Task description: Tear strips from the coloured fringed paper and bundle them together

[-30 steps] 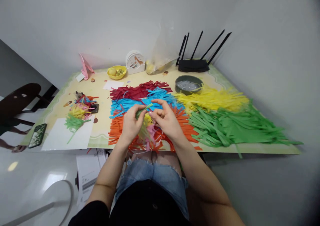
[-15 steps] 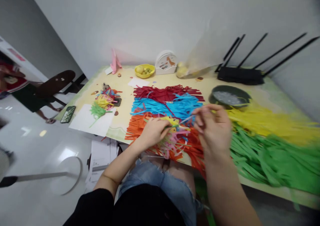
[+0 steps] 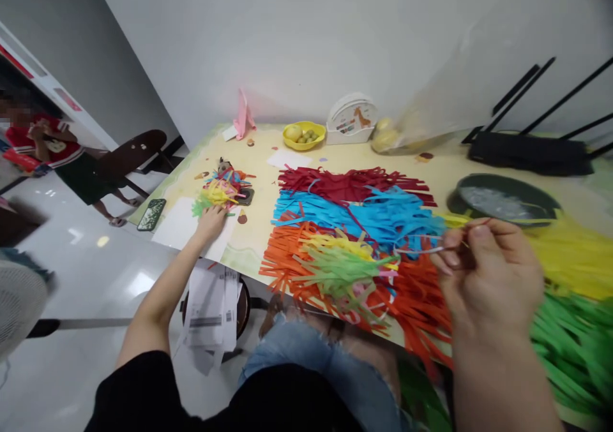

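My right hand (image 3: 488, 275) pinches a thin white string (image 3: 421, 248), raised over the right side of the fringed strips. The string runs left to a bundle of paper tassels (image 3: 340, 269) in light green, yellow and pink, lying on orange fringed strips (image 3: 285, 253). At the far left, my left hand (image 3: 211, 223) reaches onto a second multicoloured tassel bundle (image 3: 223, 186), its fingers outstretched over the light green end. Blue fringe (image 3: 316, 208) and dark red fringe (image 3: 330, 183) lie in rows behind the orange.
A dark bowl (image 3: 502, 199) with clear pieces stands right, near yellow fringe (image 3: 569, 247) and green fringe (image 3: 575, 342). Behind are a router (image 3: 531, 154), a yellow fruit dish (image 3: 304, 136) and a white holder (image 3: 352, 120). A phone (image 3: 152, 215) lies left. A person (image 3: 62, 145) stands beyond a chair (image 3: 136, 151).
My left hand has let go of the near tassel bundle and moved left to the other bundle. My right hand still holds the string, now drawn farther right of the near bundle. The view has shifted.
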`<state>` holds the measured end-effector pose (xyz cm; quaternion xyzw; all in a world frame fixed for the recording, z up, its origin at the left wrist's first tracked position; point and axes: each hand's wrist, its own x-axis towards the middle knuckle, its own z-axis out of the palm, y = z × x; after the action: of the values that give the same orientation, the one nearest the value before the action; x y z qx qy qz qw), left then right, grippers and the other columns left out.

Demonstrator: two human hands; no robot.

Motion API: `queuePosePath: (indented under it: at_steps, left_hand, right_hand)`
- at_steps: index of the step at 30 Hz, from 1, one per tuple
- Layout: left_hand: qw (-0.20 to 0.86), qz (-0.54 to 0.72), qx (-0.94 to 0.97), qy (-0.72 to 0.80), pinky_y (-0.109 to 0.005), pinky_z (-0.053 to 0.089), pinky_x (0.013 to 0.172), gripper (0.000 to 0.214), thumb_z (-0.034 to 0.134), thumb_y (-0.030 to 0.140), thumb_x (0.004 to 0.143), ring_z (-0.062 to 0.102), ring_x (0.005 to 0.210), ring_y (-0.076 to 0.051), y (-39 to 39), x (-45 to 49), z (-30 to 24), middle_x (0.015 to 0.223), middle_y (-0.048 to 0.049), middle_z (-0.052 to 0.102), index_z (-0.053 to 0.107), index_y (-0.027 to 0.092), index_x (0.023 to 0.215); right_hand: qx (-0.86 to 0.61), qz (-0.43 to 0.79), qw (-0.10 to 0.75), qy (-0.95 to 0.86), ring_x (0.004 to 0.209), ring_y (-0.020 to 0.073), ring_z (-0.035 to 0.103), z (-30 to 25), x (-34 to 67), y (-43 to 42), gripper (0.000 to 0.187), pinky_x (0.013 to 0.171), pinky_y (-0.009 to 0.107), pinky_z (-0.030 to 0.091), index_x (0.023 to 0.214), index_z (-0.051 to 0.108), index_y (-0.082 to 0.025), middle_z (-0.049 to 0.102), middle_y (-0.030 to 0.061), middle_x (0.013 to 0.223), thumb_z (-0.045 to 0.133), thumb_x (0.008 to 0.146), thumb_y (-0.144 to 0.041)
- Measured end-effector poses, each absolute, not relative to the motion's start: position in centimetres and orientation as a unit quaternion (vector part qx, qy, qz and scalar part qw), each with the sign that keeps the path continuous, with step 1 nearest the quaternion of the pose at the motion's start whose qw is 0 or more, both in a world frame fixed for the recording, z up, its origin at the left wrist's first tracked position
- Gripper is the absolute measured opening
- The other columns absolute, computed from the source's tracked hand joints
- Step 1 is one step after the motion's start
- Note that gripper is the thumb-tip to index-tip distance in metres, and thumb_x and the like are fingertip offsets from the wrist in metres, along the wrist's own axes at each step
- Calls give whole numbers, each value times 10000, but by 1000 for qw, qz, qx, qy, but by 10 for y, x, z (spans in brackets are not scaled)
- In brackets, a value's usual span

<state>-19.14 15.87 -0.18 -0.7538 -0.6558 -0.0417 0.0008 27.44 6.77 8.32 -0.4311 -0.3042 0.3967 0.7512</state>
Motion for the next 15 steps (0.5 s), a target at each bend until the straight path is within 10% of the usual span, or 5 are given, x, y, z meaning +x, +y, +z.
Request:
queuePosePath:
  at_steps: [8, 15]
  left_hand:
    - [52, -7, -806, -589, -491, 76, 1262, 459, 434, 321, 991, 262, 1517, -304, 211, -188, 8, 1579, -142, 432, 538, 159, 1408]
    - [55, 31, -813, -579, -465, 268, 1171, 449, 441, 285, 964, 392, 1391, -338, 242, -186, 11, 1367, -206, 592, 558, 91, 1351]
  right_hand:
    - [-460, 382, 749, -285, 403, 96, 372, 79, 276, 71, 375, 387, 214, 245, 720, 627, -240, 559, -14, 537, 911, 493, -332]
    - [-472, 371, 750, -277, 436, 102, 418, 81, 277, 74, 334, 390, 221, 247, 705, 641, -226, 549, -8, 562, 898, 503, -295]
